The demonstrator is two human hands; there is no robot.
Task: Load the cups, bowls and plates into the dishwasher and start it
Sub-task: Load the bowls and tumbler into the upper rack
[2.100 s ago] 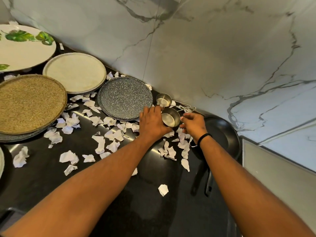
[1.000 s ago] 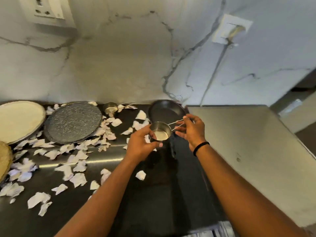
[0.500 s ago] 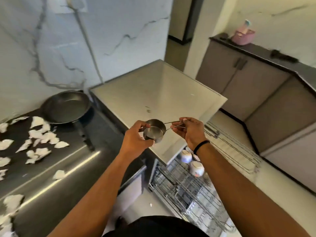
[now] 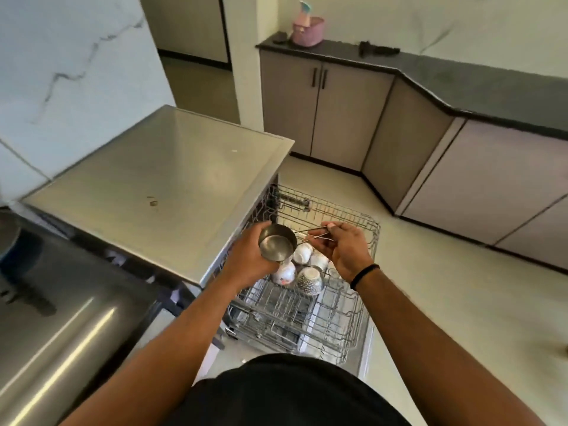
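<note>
I hold a small steel cup [image 4: 276, 245] with a wire handle above the pulled-out upper dishwasher rack [image 4: 353, 305]. My left hand [image 4: 249, 259] grips the cup's bowl from the left. My right hand [image 4: 344, 250] pinches the wire handle [image 4: 310, 235] on the right. Below the cup, several upturned cups stand in the rack, among them white ones [image 4: 302, 252] and a speckled one [image 4: 309, 281]. The dishwasher's steel top [image 4: 159, 186] lies to the left.
The dark counter [image 4: 46, 302] runs along the left with a black pan's edge [image 4: 7, 235]. Grey cabinets [image 4: 332, 115] under a dark worktop line the far wall, with a pink container [image 4: 307, 30] on it. Pale floor [image 4: 445, 287] spreads to the right.
I have turned right from the counter with the plates and paper scraps, carrying the steel cup in both hands. It now hangs over the open rack instead of over the dishwasher top.
</note>
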